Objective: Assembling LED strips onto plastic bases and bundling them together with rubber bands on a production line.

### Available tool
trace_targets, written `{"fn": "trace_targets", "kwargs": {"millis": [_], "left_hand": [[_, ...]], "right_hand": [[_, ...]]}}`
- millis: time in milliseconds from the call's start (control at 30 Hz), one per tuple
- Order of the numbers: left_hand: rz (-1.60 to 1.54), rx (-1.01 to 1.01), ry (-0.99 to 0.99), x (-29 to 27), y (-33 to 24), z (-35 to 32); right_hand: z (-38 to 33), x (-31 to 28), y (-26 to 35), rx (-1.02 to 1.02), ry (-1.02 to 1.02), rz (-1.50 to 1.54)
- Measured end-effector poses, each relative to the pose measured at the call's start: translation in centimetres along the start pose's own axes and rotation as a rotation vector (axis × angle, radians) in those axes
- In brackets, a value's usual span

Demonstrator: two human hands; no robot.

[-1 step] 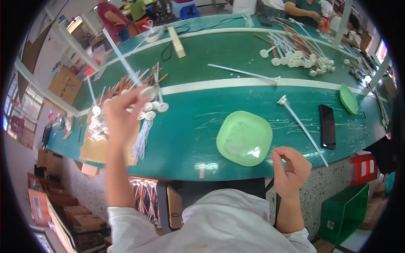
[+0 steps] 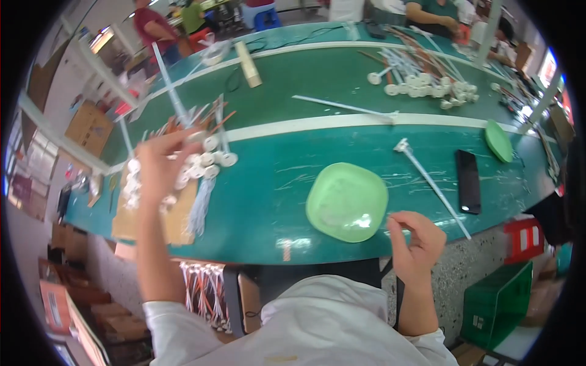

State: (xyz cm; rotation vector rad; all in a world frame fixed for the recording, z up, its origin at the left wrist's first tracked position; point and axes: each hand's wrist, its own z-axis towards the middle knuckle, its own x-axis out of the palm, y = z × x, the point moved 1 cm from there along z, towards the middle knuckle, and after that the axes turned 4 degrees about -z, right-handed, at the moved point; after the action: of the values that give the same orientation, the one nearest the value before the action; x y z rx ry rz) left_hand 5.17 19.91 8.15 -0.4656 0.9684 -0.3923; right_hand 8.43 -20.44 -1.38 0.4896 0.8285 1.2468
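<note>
My left hand (image 2: 163, 160) is closed on a white disc with a long pale-blue cable (image 2: 173, 93), which points up and away over the far bench. Just under and beside it lies a pile of similar white discs with cables (image 2: 198, 166), on a brown cardboard sheet (image 2: 177, 229). My right hand (image 2: 417, 244) hovers by the table's front edge with thumb and index finger pinched together; whatever may be between them is too small to make out. Left of it sits a shallow green plate (image 2: 347, 201). A single white-headed cable piece (image 2: 430, 183) lies slantwise beyond the right hand.
A black phone (image 2: 469, 182) and a second green plate (image 2: 499, 141) are at the right. Another cable piece (image 2: 345, 107) lies across the middle strip, with a heap of disc-ended cables (image 2: 427, 85) behind. Below right stands a green crate (image 2: 495, 299). Other people sit or stand at the back.
My left hand has shifted slightly left over the pile with the cable piece. The whole view has also slid a little. My right hand keeps its pinch.
</note>
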Motion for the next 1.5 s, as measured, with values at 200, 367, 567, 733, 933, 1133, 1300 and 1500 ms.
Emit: {"fn": "trace_targets", "kwargs": {"millis": [200, 367, 567, 733, 933, 1133, 1300, 1500], "left_hand": [[0.39, 0.039, 0.339, -7.1, 10.8, 2.6], [0.566, 0.02, 0.233, -3.9, 8.5, 2.4], [0.157, 0.171, -0.029, 2.5, -1.6, -1.1], [-0.976, -0.191, 0.342, 9.5, -7.3, -7.2], [-1.712, -0.303, 0.698, 13.5, -11.4, -10.8], [-1.855, -0.248, 0.582, 14.2, -12.6, -13.8], [-1.492, -0.036, 0.248, 14.4, -12.5, -15.0], [-0.921, 0.197, 0.011, 15.2, -13.4, -15.9]], "right_hand": [[3.4, -1.5, -4.1, -0.073, 0.161, -0.359], [6.2, -3.6, -9.7, -0.054, 0.063, -0.861], [8.4, -3.6, -9.2, -0.084, 0.312, -1.063], [8.1, -3.2, -2.3, -0.646, 0.142, -0.726], [6.3, -2.7, 1.2, -0.702, 0.297, -0.389], [4.4, -1.7, 1.4, -0.753, 0.276, -0.409], [0.7, -0.1, 3.3, -0.55, 0.042, -0.275], [-2.4, 2.2, 4.8, -0.379, 0.091, 0.03]]}}
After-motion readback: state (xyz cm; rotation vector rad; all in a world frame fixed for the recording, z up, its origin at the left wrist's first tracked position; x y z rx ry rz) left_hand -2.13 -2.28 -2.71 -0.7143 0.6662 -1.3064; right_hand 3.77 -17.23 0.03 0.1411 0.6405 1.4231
